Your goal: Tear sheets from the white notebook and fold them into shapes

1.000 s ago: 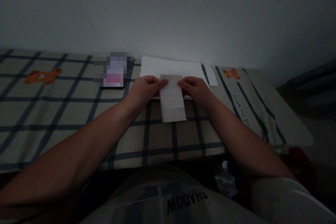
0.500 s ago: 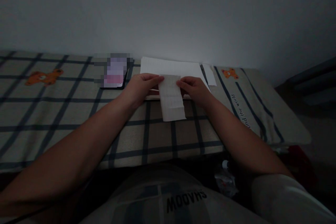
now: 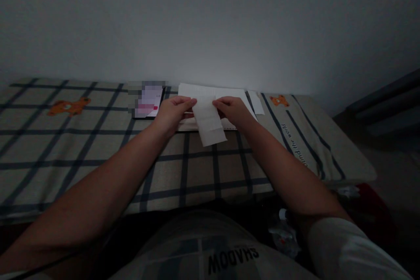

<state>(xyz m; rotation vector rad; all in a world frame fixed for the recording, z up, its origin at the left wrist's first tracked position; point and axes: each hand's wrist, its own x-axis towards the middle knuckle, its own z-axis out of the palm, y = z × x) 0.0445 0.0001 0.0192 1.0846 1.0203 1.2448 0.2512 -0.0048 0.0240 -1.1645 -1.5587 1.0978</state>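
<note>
A narrow folded strip of white paper (image 3: 209,123) lies on the checked cloth, its far end lifted between both hands. My left hand (image 3: 173,111) pinches the strip's top left corner with thumb and fingers closed. My right hand (image 3: 231,110) pinches the top right corner the same way. Behind the hands lies a larger white sheet (image 3: 213,92) flat on the surface near the wall.
A phone with a lit screen (image 3: 148,101) lies left of the white sheet. A small white paper scrap (image 3: 256,102) sits right of it. The checked cloth (image 3: 98,148) with orange bear prints covers the surface, which ends at a wall. Dark floor and clutter lie at right.
The view has tilted down a little, so everything sits lower in the picture. Both hands have drawn slightly closer together on the strip's far end, and the strip now slants a bit.
</note>
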